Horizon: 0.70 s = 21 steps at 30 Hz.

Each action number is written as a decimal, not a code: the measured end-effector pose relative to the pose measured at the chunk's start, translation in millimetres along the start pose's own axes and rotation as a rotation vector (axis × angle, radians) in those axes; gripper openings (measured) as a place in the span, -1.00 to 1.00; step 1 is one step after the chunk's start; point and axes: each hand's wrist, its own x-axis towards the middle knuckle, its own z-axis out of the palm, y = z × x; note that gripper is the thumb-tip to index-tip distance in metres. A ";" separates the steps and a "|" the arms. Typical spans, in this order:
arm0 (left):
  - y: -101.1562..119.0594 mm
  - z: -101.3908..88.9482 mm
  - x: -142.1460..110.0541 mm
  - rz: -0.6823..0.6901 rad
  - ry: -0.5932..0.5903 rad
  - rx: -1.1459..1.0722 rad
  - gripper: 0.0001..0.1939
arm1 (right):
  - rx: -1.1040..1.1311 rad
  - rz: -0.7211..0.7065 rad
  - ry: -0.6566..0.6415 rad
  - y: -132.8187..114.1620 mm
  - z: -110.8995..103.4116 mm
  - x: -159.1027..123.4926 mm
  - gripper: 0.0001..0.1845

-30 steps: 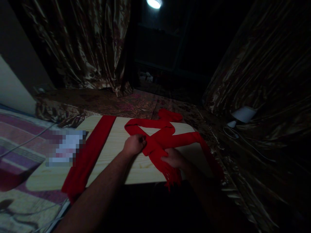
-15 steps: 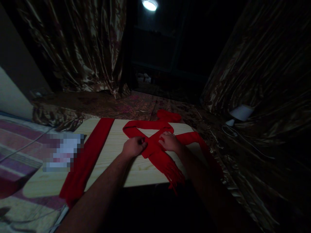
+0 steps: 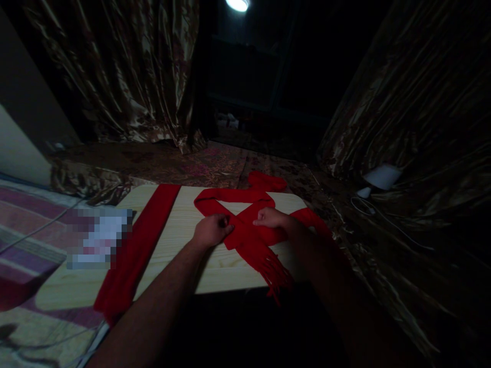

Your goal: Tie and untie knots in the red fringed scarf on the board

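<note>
A red knitted scarf [image 3: 245, 230] lies looped and crossed over itself on a pale wooden board, with its fringed end hanging past the near edge. My left hand [image 3: 210, 231] is closed at the left edge of the crossing, thumb and finger pinching the cloth. Over the right side of the crossing is my right hand [image 3: 270, 218], its fingers curled and its thumb pointing left; whether cloth is inside the fingers is hidden. Another red length of cloth [image 3: 148, 240] runs across the board's left part and over its near edge.
The wooden board [image 3: 184, 240] has a blurred-out flat item [image 3: 102, 237] at its left. Striped bedding [image 3: 30, 214] lies beyond. More red cloth [image 3: 266, 180] rests past the far edge. A white lamp [image 3: 382, 177] with a cord stands right, near patterned curtains [image 3: 161, 76].
My right hand has gone from fingers spread on the scarf to fingers curled in. The cloth to its right has shifted. My left hand stays in nearly the same place.
</note>
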 end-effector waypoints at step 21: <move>6.6 -1.0 -5.1 -0.262 0.155 -0.421 -0.60 | 0.218 -0.302 0.604 -3.5 75.7 -42.4 -0.75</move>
